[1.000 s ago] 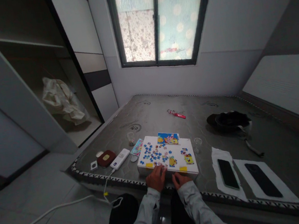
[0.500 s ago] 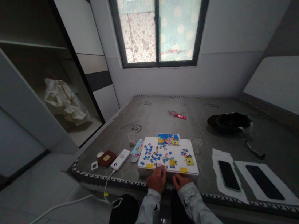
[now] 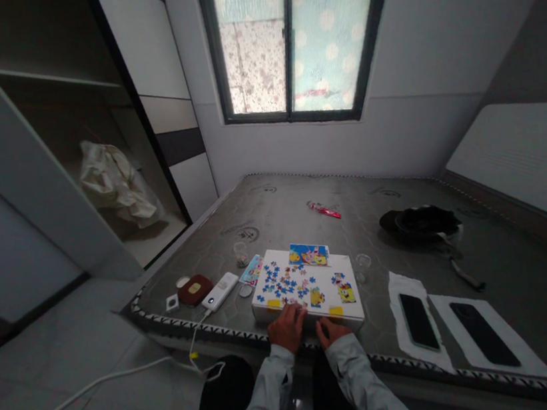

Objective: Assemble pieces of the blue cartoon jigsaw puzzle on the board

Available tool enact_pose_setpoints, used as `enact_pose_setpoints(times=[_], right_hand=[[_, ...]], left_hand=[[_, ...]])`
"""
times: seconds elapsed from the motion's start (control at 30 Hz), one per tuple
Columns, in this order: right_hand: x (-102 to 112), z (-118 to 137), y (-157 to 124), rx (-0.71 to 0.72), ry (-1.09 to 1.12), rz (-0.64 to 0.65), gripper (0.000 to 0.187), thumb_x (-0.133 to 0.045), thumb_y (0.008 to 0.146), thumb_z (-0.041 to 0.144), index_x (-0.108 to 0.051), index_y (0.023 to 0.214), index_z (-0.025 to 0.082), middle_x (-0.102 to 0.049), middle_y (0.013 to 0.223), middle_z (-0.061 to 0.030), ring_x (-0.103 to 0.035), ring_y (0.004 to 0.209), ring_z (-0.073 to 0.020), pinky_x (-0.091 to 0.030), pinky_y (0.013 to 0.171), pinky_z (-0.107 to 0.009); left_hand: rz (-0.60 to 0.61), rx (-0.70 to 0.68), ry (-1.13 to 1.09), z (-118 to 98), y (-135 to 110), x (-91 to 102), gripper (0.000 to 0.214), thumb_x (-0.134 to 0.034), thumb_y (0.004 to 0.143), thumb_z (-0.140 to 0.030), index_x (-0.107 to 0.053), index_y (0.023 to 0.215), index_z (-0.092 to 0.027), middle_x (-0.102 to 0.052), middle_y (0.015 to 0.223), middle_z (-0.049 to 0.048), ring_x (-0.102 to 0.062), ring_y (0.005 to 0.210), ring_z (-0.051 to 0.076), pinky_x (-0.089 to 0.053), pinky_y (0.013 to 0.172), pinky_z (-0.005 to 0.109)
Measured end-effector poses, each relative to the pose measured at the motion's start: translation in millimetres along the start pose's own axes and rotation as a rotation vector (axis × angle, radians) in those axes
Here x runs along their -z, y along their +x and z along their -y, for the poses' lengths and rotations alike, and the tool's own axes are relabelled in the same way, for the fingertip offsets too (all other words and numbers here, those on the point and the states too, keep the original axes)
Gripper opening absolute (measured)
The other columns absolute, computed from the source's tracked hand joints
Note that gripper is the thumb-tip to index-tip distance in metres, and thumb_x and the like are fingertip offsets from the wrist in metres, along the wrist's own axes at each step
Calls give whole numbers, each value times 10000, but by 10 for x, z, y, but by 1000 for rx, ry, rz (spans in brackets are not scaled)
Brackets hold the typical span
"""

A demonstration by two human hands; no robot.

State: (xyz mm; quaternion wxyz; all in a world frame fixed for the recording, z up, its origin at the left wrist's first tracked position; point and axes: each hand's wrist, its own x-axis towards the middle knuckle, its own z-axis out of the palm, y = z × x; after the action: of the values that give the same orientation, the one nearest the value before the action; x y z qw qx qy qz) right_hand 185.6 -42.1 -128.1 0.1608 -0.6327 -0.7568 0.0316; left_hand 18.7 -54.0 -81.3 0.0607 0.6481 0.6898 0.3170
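A white box (image 3: 323, 276) lies at the bed's front edge with loose blue and pink jigsaw pieces (image 3: 284, 283) spread over its top. Bent over the box's near edge, my left hand (image 3: 287, 327) has its fingertips drawn together by small pinkish pieces; whether one is between them is too small to tell. My right hand (image 3: 331, 332) is curled against the box's front side, its fingertips partly hidden. Joined yellow pieces (image 3: 317, 297) lie just beyond the hands, and another joined cluster (image 3: 346, 293) sits at the right. A picture card (image 3: 307, 254) rests along the far edge.
Left of the box are a clear cup (image 3: 240, 255), a colourful card (image 3: 252, 271), a white power bank (image 3: 220, 293) with a cable, and a brown case (image 3: 195, 290). To the right lie a clear container (image 3: 362, 261), two phones (image 3: 418, 322) on white sheets, and a dark cap (image 3: 421, 222).
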Motion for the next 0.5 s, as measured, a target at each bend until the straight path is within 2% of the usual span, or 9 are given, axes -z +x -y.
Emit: enact_pose_setpoints(times=[0.37, 0.5], right_hand=[[30, 29, -1, -20, -1, -2, 351, -431, 988, 405, -736, 875, 272, -725, 691, -4, -623, 567, -144, -286, 543, -259], [-30, -7, 17, -17, 14, 33, 343, -441, 982, 409, -736, 871, 276, -721, 689, -2, -601, 549, -135, -264, 531, -254]], left_hand=[[-66, 19, 40, -40, 5, -6, 306, -481, 999, -434, -741, 1015, -274, -768, 1106, 27, -727, 938, 161, -501, 675, 219], [-34, 12, 53, -22, -1, -16, 306, -471, 1004, -395, -746, 1001, -261, -775, 1053, 37, -729, 867, 164, -495, 663, 224]])
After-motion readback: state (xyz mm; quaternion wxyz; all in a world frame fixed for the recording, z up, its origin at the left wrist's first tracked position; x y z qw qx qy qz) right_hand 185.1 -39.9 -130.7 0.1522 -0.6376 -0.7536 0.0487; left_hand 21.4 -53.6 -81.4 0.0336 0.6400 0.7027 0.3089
